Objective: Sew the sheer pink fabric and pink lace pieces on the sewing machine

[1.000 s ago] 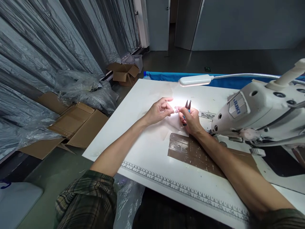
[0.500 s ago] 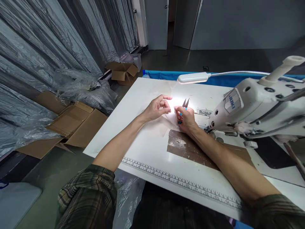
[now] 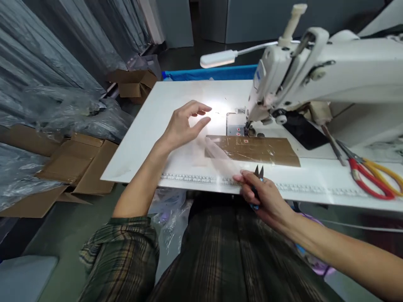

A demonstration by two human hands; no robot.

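My left hand point(image 3: 185, 123) hovers over the white table point(image 3: 141, 126), thumb and fingers apart, with nothing between them. Near the table's front edge, my right hand point(image 3: 260, 193) is closed around small thread snips point(image 3: 258, 172), their dark blades pointing up and a bit of blue handle showing. Thumb and forefinger of that hand also pinch a sheer, pale strip of fabric point(image 3: 223, 157). The strip trails up and left across the corner of a brown taped panel point(image 3: 264, 151). A white sewing machine point(image 3: 280, 84) stands right of my left hand.
Red- and yellow-handled scissors point(image 3: 374, 172) lie at the table's right. A printed ruler point(image 3: 195, 179) runs along the front edge. The lamp point(image 3: 218, 58) hangs over the back. Cardboard boxes point(image 3: 72, 163) and plastic sheeting point(image 3: 107, 121) are on the floor at left.
My right hand has drawn back toward the table's front edge with the snips and the fabric strip. My left hand's fingers have spread. The view has turned right and down, bringing the scissors into sight.
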